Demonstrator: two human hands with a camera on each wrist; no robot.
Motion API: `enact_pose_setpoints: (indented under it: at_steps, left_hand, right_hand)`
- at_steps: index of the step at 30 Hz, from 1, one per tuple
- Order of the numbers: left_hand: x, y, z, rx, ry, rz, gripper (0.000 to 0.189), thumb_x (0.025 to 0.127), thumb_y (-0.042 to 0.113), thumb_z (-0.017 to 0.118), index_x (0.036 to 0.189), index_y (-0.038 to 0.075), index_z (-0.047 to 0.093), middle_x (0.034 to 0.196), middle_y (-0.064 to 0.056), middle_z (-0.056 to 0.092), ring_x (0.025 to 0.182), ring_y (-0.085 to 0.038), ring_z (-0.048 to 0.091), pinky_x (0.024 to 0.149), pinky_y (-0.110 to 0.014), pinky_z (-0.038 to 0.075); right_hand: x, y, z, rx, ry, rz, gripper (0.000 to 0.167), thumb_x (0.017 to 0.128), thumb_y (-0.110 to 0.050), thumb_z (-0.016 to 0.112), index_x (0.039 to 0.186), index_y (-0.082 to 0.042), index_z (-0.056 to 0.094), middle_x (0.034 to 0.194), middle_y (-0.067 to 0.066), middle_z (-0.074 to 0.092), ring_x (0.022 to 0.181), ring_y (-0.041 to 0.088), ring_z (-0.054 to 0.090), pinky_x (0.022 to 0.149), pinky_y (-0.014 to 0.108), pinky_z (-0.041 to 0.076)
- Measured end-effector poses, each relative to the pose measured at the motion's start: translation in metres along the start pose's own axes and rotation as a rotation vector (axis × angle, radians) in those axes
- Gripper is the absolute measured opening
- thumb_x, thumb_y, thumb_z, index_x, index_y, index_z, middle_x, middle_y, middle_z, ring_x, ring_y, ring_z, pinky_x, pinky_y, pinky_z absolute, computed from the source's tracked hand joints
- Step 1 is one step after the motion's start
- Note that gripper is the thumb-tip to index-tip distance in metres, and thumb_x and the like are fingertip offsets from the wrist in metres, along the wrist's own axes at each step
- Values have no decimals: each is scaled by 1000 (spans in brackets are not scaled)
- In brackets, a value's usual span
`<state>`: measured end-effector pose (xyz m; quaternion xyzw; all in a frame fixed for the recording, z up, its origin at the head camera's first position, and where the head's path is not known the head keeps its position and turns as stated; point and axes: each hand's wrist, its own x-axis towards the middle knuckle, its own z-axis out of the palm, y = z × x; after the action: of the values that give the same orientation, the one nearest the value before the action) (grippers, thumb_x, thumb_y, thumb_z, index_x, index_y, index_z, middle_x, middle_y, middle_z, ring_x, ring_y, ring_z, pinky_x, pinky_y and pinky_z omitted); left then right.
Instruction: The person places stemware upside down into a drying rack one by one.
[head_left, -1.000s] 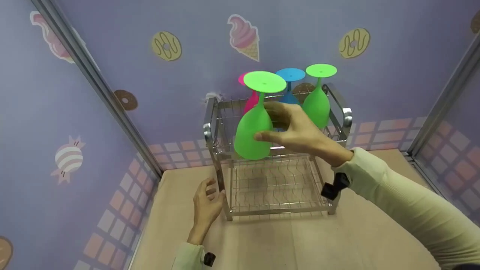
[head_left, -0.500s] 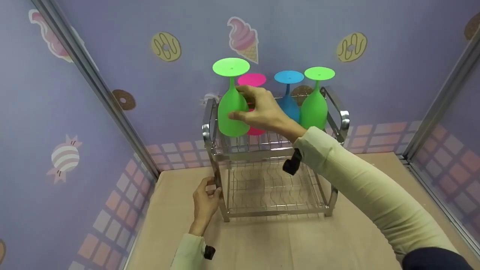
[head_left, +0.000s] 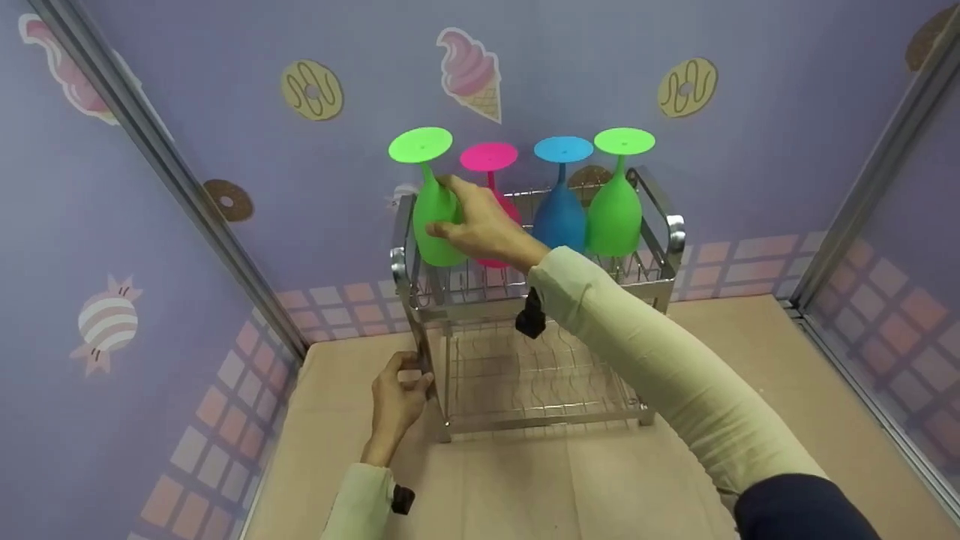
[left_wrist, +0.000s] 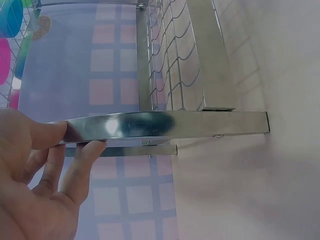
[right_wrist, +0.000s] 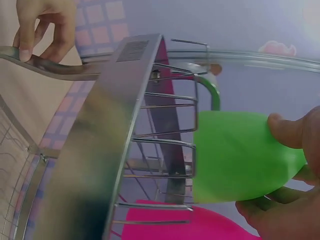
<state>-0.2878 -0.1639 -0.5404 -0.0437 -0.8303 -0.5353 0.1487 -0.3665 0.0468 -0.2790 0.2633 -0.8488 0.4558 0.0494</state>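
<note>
My right hand [head_left: 487, 225] grips the bowl of a green goblet [head_left: 436, 225], which is upside down at the left end of the metal rack's top tier, leaning slightly. In the right wrist view the goblet's rim is right at the wire prongs [right_wrist: 170, 140], with thumb and fingers around the bowl. My left hand [head_left: 397, 397] pinches the front left leg [left_wrist: 125, 126] of the rack between thumb and fingers. To the right of the held goblet, a pink goblet [head_left: 489, 157], a blue goblet [head_left: 561, 217] and another green goblet [head_left: 616, 217] stand upside down on the top tier.
The two-tier metal rack [head_left: 540, 426] stands on a beige surface [head_left: 525, 487] by the back wall. Its lower tier [head_left: 540, 367] has wavy wires. A curved side handle [head_left: 397, 262] rises just left of the held goblet. Patterned walls enclose the left, back and right.
My right hand has carried the green goblet leftward and back from in front of the rack to the top tier's left end. My left hand has closed its fingers onto the rack's leg.
</note>
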Motion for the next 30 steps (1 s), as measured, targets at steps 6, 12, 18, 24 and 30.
enact_pose_setpoints:
  at_steps: [6, 12, 18, 24, 30]
  left_hand:
    - [1, 2, 0, 47, 9, 21, 34, 93, -6, 76, 126, -1, 66, 115, -21, 71, 93, -41, 79, 77, -42, 69]
    - [-1, 3, -1, 55, -5, -29, 35, 94, -4, 76, 127, 1, 66, 115, -19, 70, 96, -41, 79, 77, -42, 69]
    - [-3, 4, -3, 74, -17, -44, 34, 96, -1, 75, 129, 2, 65, 118, -19, 70, 99, -41, 78, 80, -45, 68]
    - [-3, 5, -3, 95, -37, -32, 36, 96, -1, 75, 130, 1, 64, 119, -20, 70, 100, -42, 78, 82, -47, 68]
    - [0, 7, -3, 101, -46, -63, 37, 99, 3, 74, 134, 3, 63, 123, -18, 69, 104, -41, 78, 85, -47, 68]
  right_hand:
    - [5, 4, 21, -87, -19, 10, 62, 103, -13, 71, 157, -4, 42, 142, 17, 60, 134, 28, 60, 113, 43, 56]
    - [9, 10, 36, -128, -15, 40, 65, 105, -13, 68, 160, -3, 35, 143, 18, 56, 135, 28, 57, 115, 41, 55]
    - [14, 17, 45, -161, 7, 60, 71, 106, -14, 65, 164, 2, 27, 150, 21, 51, 139, 30, 53, 120, 39, 50]
    - [16, 21, 48, -187, 33, 47, 70, 105, -11, 65, 162, 7, 27, 150, 25, 48, 141, 35, 51, 122, 42, 47]
    - [14, 22, 46, -199, 66, 12, 68, 103, -7, 62, 160, 9, 28, 150, 27, 47, 142, 37, 49, 125, 43, 43]
